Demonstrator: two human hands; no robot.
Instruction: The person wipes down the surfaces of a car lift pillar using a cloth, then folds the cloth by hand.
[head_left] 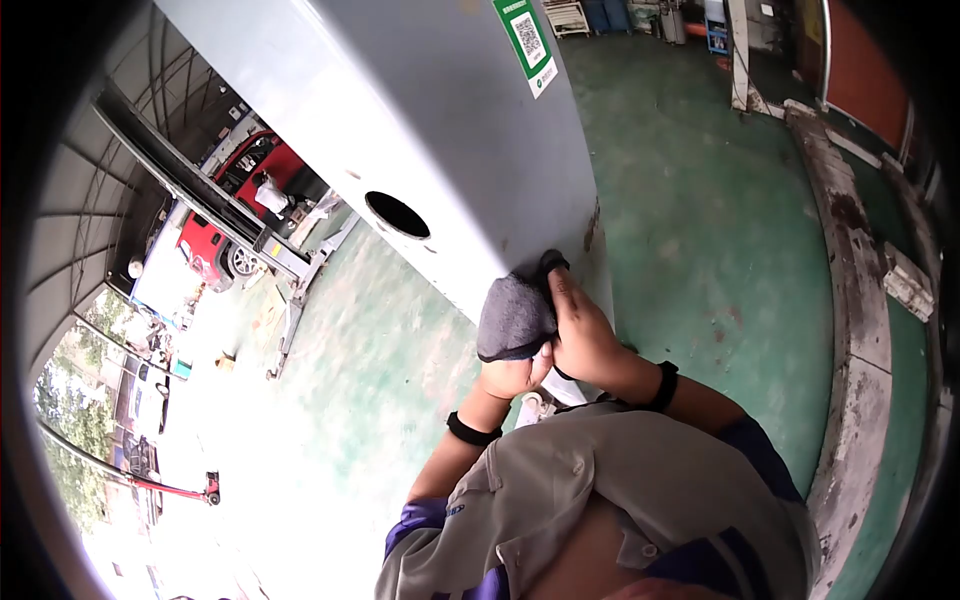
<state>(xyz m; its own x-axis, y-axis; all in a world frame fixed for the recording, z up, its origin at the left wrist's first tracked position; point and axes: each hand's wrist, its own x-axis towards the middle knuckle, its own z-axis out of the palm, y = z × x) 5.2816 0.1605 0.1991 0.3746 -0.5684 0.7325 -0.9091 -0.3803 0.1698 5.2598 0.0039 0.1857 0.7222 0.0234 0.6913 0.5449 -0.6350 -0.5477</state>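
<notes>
A grey, fuzzy cloth with a dark edge [515, 318] is bunched against the lower end of a tall white-grey metal cabinet [450, 130]. My left hand [517, 376] grips the cloth from below, its fingers mostly covered by it and the thumb showing. Close beside it, my right hand [582, 328] is closed on the cloth's other side, where a dark part covers the fingertips. The cabinet has a round dark hole [398, 215] in one face and a green-and-white QR code sticker [526, 45] on another.
A red car [215, 245] stands beside a vehicle lift post [285, 255] at the left, with a person in a white top [270, 195] near it. On the right, a worn lift rail [850, 330] runs along the green floor [700, 200]. A red floor jack [210, 488] is at lower left.
</notes>
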